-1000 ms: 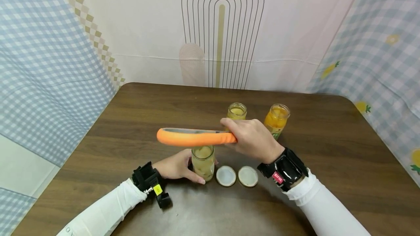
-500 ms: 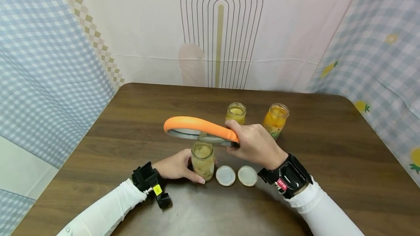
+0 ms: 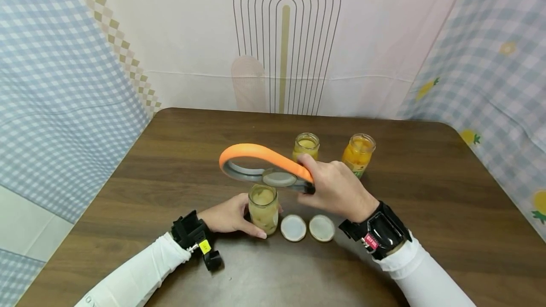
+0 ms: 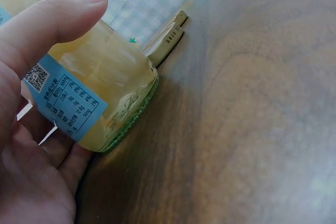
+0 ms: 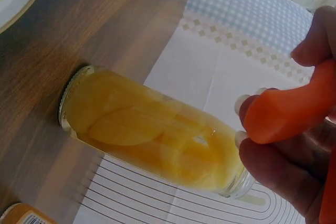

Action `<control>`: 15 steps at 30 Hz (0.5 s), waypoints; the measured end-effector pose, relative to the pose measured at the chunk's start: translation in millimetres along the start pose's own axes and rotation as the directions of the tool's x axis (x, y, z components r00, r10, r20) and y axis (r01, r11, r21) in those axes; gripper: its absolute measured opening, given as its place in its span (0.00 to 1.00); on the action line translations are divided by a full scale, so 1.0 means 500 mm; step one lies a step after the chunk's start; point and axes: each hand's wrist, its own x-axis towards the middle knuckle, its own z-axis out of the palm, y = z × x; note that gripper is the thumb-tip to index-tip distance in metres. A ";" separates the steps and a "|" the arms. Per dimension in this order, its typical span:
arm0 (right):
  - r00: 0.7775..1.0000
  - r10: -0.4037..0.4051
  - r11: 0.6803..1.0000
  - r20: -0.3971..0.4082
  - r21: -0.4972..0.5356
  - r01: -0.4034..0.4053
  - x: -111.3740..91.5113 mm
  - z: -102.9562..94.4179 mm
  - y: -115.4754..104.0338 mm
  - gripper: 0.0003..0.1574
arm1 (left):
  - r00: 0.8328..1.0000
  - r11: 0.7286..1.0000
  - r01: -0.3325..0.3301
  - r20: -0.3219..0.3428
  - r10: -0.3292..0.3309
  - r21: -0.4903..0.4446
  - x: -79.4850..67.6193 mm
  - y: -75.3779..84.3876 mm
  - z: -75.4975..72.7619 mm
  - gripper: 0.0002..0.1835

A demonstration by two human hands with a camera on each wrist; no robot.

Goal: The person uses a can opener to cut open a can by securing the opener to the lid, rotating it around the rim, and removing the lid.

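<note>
My left hand (image 3: 230,214) grips an open glass jar of pale fruit pieces (image 3: 263,212) that stands on the table; in the left wrist view the thumb presses its side above a blue label (image 4: 68,98). Above that jar's mouth, my right hand (image 3: 334,186) holds an orange, loop-shaped jar opener (image 3: 266,153) with a grey inner side. A pale round lid (image 3: 279,177) shows within the opener's loop. In the right wrist view, fingers wrap the opener's orange handle (image 5: 289,108).
Two lids (image 3: 293,228) (image 3: 322,228) lie right of the held jar. Farther back stand two uncapped jars, one with yellow fruit (image 3: 306,146), one with orange fruit (image 3: 359,154). The brown table (image 3: 192,136) meets a patterned cloth (image 3: 192,60) at its far edge.
The jar opener has tilted and shifted slightly right, so its grey inner side and the lid in it now show. The left hand and its jar have stayed in place.
</note>
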 end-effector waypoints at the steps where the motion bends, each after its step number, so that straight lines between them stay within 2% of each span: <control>1: 1.000 0.012 1.000 0.008 0.010 -0.012 -0.001 -0.001 0.001 0.39 | 1.000 1.000 -0.004 0.000 0.004 0.001 0.000 0.000 0.000 0.31; 11: 0.993 0.101 0.994 0.057 0.047 -0.103 -0.005 -0.017 0.010 0.42 | 1.000 1.000 -0.023 0.002 0.023 0.015 0.001 0.001 0.000 0.30; 15: 0.991 0.119 0.992 0.062 0.031 -0.121 -0.006 -0.020 0.013 0.44 | 1.000 1.000 -0.027 -0.001 0.027 0.013 0.000 -0.002 -0.001 0.30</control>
